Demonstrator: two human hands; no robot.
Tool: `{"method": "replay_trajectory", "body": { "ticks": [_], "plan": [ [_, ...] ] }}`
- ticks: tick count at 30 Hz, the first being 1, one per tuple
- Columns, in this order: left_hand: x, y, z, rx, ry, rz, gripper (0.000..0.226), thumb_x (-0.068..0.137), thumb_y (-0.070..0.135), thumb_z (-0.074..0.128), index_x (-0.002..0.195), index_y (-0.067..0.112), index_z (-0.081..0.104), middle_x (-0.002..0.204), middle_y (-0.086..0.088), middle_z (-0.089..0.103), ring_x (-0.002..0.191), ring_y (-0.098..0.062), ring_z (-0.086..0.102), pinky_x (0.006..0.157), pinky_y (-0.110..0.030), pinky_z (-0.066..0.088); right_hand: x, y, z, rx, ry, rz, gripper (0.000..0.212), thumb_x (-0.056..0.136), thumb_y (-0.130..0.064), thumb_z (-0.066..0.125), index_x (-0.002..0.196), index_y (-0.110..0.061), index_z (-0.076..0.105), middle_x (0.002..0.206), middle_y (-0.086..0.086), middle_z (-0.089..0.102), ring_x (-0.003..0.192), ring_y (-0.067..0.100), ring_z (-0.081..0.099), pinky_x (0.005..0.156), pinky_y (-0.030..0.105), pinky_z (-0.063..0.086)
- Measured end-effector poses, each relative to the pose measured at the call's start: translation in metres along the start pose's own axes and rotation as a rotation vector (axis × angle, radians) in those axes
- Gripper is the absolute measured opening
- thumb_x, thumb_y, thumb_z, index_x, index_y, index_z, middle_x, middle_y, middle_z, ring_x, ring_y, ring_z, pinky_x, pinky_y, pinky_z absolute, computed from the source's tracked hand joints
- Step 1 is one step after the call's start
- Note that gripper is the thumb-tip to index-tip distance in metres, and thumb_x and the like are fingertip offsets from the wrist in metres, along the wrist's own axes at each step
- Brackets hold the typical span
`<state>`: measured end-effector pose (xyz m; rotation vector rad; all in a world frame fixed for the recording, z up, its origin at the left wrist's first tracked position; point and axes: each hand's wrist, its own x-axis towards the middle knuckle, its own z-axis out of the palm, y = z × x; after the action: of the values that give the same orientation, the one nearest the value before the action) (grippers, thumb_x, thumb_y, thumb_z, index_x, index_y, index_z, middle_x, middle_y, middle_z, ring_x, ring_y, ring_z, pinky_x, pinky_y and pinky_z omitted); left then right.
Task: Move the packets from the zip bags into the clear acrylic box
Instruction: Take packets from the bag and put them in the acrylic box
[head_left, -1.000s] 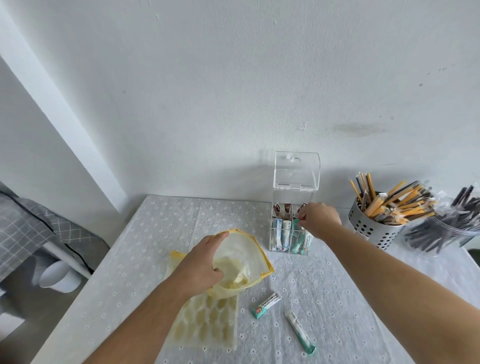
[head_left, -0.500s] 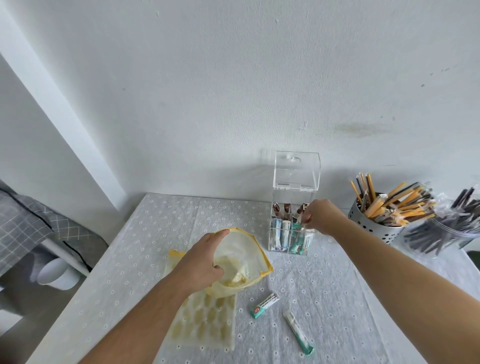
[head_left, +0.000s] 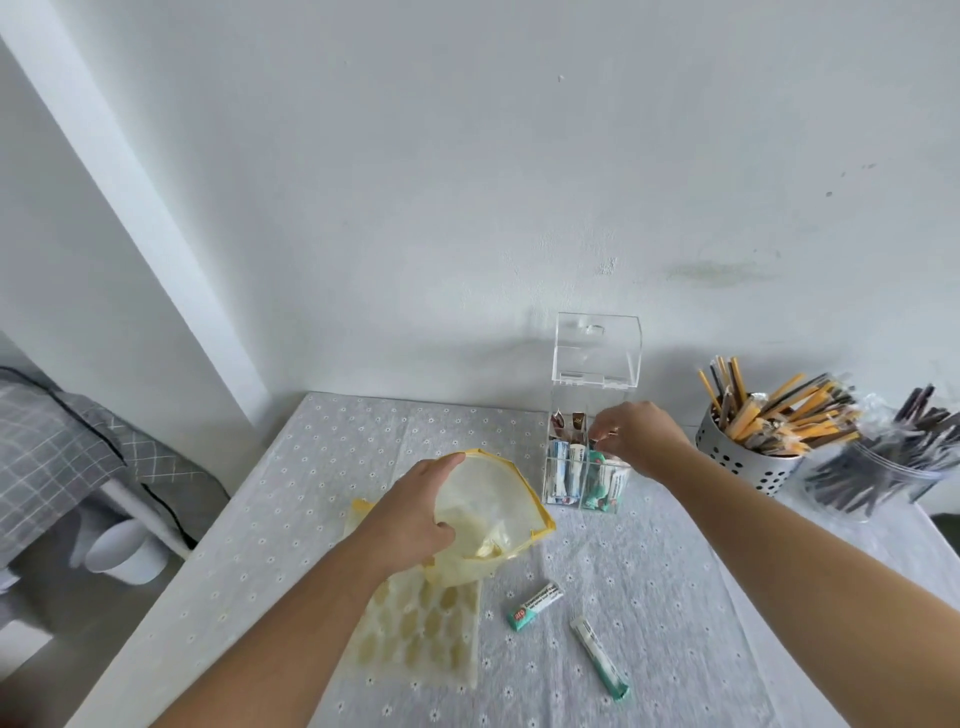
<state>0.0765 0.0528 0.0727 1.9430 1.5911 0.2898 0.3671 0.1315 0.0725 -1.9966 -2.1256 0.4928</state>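
Note:
My left hand (head_left: 410, 514) grips the rim of a yellow-edged zip bag (head_left: 493, 499) and holds its mouth open above the table. Under it lies a second, flat zip bag (head_left: 421, 639) with a yellow print. The clear acrylic box (head_left: 587, 467) stands at the back with its lid (head_left: 597, 353) raised; several packets stand in its compartments. My right hand (head_left: 634, 436) is over the box's right front compartment, fingertips pinched at the tops of the packets there. Two packets lie loose on the cloth: a white and green one (head_left: 535, 605) and a longer one (head_left: 600, 657).
A perforated metal holder (head_left: 743, 457) full of wrapped sticks stands right of the box, and a clear jar (head_left: 878, 478) of dark sticks beside it. The table (head_left: 322, 467) has a dotted grey cloth; its left edge drops to a chair and a white cup (head_left: 124, 551).
My right hand has shifted slightly right and lower over the box's right front compartment. My left hand and the open bag have stayed in place.

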Motion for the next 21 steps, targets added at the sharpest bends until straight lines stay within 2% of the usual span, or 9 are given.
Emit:
{"method": "replay_trajectory", "body": {
  "ticks": [3,6,8,9,11,15,17,19,21],
  "plan": [
    [-0.006,0.003,-0.009,-0.064,0.039,0.004,0.076,0.079,0.008,0.056,0.144,0.035,0.027,0.137,0.008,0.038,0.068,-0.002,0.051,0.069,-0.02,0.044,-0.019,-0.022,-0.005,0.133,-0.019,-0.087,0.024,0.077,-0.02,0.076,0.1,-0.024,0.072,0.105,-0.01,0.072,0.088,0.012,0.065,0.087,0.031,0.054],
    [-0.016,0.001,-0.019,-0.207,0.094,-0.029,0.074,0.078,0.007,0.059,0.141,0.034,0.033,0.137,0.007,0.043,0.064,-0.007,0.054,0.063,-0.017,0.043,-0.046,-0.039,0.004,0.242,-0.151,-0.164,0.047,0.074,-0.018,0.079,0.118,-0.026,0.064,0.11,-0.018,0.06,0.097,0.01,0.058,0.09,0.027,0.049],
    [-0.023,-0.001,-0.026,-0.331,0.094,-0.071,0.069,0.078,0.007,0.059,0.138,0.035,0.039,0.13,0.008,0.048,0.065,-0.009,0.055,0.061,-0.017,0.044,-0.062,-0.047,0.015,0.36,-0.221,-0.168,0.06,0.071,-0.021,0.081,0.126,-0.026,0.056,0.117,-0.016,0.056,0.106,0.013,0.057,0.096,0.03,0.048],
    [-0.027,-0.003,-0.029,-0.395,0.084,-0.089,0.066,0.078,0.007,0.059,0.136,0.035,0.042,0.127,0.008,0.05,0.066,-0.01,0.056,0.062,-0.018,0.045,-0.068,-0.051,0.023,0.449,-0.232,-0.164,0.06,0.071,-0.023,0.081,0.125,-0.026,0.057,0.119,-0.014,0.058,0.108,0.015,0.057,0.098,0.032,0.048],
    [-0.034,-0.005,-0.034,-0.546,0.079,-0.119,0.059,0.078,0.006,0.059,0.13,0.033,0.048,0.122,0.005,0.054,0.068,-0.012,0.059,0.069,-0.023,0.051,-0.076,-0.06,0.038,0.647,-0.225,-0.128,0.042,0.074,-0.024,0.078,0.114,-0.024,0.064,0.114,-0.009,0.066,0.108,0.016,0.06,0.098,0.034,0.049],
    [-0.047,-0.018,-0.043,-0.792,0.061,-0.133,0.04,0.083,0.01,0.065,0.117,0.031,0.057,0.106,-0.005,0.059,0.063,-0.013,0.059,0.071,-0.027,0.05,-0.09,-0.086,0.058,0.889,-0.107,-0.007,0.004,0.082,-0.017,0.071,0.086,-0.018,0.073,0.089,0.006,0.074,0.086,0.014,0.065,0.084,0.03,0.052],
    [-0.053,-0.028,-0.046,-0.836,0.12,-0.101,0.039,0.084,0.021,0.068,0.116,0.038,0.053,0.11,-0.004,0.057,0.067,-0.014,0.06,0.069,-0.028,0.05,-0.094,-0.097,0.065,0.936,-0.022,0.059,0.005,0.085,-0.015,0.068,0.082,-0.017,0.071,0.085,0.01,0.072,0.08,0.016,0.062,0.076,0.031,0.052],
    [-0.06,-0.04,-0.046,-0.791,0.264,-0.106,0.049,0.081,0.035,0.07,0.122,0.044,0.045,0.122,0.001,0.052,0.087,-0.016,0.06,0.078,-0.03,0.048,-0.098,-0.108,0.07,1.065,0.008,0.129,0.01,0.088,-0.01,0.063,0.082,-0.015,0.068,0.086,0.005,0.071,0.077,0.017,0.064,0.07,0.028,0.05],
    [-0.068,-0.054,-0.039,-0.727,0.294,-0.172,0.069,0.076,0.045,0.071,0.134,0.042,0.033,0.133,0.003,0.043,0.114,-0.019,0.052,0.092,-0.034,0.044,-0.1,-0.117,0.078,1.167,0.01,0.188,0.01,0.089,-0.007,0.06,0.083,-0.012,0.067,0.087,0.006,0.071,0.077,0.02,0.066,0.069,0.029,0.05]
  ]
}}
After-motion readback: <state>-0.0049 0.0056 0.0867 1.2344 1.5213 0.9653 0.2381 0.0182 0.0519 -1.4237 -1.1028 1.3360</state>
